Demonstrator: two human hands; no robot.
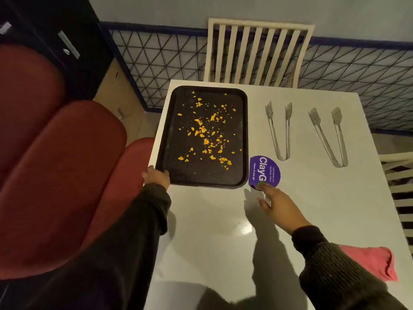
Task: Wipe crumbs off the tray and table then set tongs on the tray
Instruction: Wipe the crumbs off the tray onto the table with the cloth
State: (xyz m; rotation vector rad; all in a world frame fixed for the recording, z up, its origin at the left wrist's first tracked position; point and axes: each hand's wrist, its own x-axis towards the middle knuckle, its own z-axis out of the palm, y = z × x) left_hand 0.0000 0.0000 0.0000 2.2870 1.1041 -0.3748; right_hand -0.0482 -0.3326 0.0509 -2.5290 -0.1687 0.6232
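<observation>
A black tray (242,135) lies at the far left of the white table (312,198), scattered with many orange crumbs (205,133). My left hand (156,176) grips the tray's near left corner. My right hand (279,205) hovers over the table just right of the tray's near edge, fingers spread, holding nothing; its fingertip reaches a round purple sticker (264,171). Two metal tongs lie to the right of the tray: one pair (280,130) nearer it, the other (329,135) farther right. A pink cloth (371,261) lies at the table's near right, partly behind my right sleeve.
Red cushioned seats (62,166) run along the table's left side. A white slatted chair (257,52) stands at the far edge and another (400,198) at the right. A wire mesh panel (161,63) lines the wall behind.
</observation>
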